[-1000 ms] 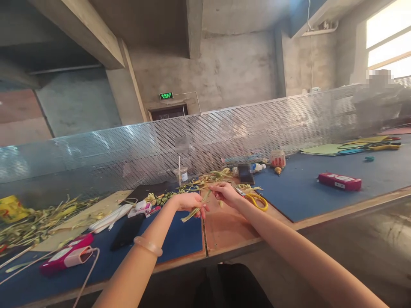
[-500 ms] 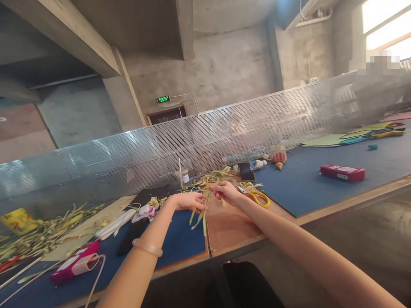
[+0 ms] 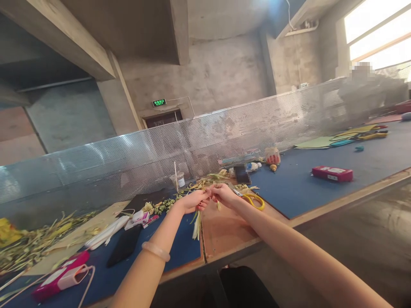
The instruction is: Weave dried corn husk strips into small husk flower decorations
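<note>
My left hand (image 3: 195, 200), with a pale bangle on its wrist, is closed, and its fingertips meet those of my right hand (image 3: 224, 195) above the brown board. Pale green leaf strips (image 3: 196, 226) hang below my left hand. My right hand is pinched on the same bundle, though the exact spot of the grip is hidden by the fingers. Just to the right of my right hand lie scissors with yellow handles (image 3: 257, 202). More dry leaf pieces (image 3: 221, 175) are scattered behind both hands.
A clear cup with a straw (image 3: 178, 180), small knotted pieces (image 3: 167, 205), a black phone (image 3: 124, 246) and a magenta box (image 3: 61, 273) are on the left. To the right are a jar (image 3: 272, 155) and another magenta box (image 3: 332, 173). A perforated metal screen (image 3: 218, 132) runs behind.
My left hand has moved right and up, so its fingertips now meet my right hand's. The hanging strips have shifted with it. The whole view has turned slightly.
</note>
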`<state>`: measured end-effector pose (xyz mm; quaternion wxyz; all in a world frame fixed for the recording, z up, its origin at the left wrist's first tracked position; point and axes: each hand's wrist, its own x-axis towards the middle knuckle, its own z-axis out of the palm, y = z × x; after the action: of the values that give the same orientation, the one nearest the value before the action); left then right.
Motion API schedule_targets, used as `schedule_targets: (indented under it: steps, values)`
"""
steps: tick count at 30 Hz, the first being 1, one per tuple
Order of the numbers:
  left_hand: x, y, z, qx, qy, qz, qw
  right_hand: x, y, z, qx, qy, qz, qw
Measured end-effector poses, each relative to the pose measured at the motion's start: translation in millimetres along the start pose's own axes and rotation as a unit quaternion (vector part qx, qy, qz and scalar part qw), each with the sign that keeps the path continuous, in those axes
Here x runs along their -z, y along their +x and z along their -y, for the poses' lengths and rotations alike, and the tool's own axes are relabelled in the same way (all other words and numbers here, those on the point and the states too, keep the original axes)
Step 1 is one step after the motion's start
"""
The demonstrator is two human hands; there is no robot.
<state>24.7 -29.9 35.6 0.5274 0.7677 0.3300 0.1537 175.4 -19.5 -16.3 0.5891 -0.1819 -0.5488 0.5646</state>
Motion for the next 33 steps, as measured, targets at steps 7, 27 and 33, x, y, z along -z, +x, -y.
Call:
schedule_targets:
  steps: [7, 27, 33]
  values:
    - [2.3, 1, -2, -0.018, 0.112, -0.121, 0.986, -1, -3, 5, 0.022, -0.012, -0.009, 1.000]
    - [-49.3, -78, -35, -0.183, -0.018, -0.236, 0.954, 55, -71, 57, -0.125, -0.636, -0.151, 0.746]
    - [-73.5, -72, -47, -0.279, -0.188, -0.246, 0.909, -2, -86, 67, -0.059, -0.675, -0.120, 0.726]
